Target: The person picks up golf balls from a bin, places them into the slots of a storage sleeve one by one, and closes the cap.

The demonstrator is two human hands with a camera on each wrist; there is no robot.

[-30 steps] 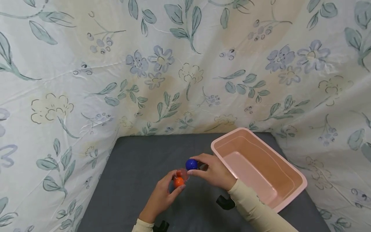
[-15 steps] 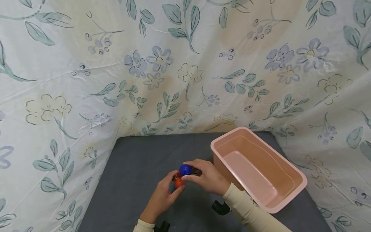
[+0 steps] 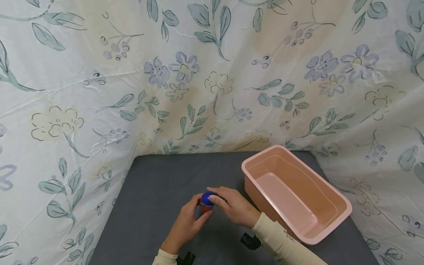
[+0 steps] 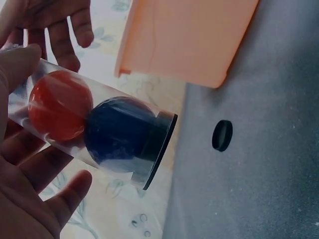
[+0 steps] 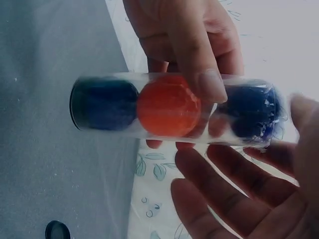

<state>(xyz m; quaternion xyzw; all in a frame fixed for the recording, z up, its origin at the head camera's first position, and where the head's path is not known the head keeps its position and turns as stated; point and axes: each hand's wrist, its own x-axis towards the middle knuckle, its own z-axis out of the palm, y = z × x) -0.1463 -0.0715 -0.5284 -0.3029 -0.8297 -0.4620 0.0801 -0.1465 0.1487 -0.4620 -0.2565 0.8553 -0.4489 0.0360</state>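
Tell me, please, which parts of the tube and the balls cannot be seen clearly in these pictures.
- Head view: the clear tube is almost hidden by the left hand and right hand; only the top blue ball shows.
- Left wrist view: the tube's upper end is cut off by the left thumb and the frame edge.
- Right wrist view: the right hand's fingers are blurred, and whether they touch the top blue ball is unclear.

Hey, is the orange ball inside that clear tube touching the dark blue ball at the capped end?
Touching. In the left wrist view the orange ball presses against the dark blue ball inside the clear tube, with no gap between them.
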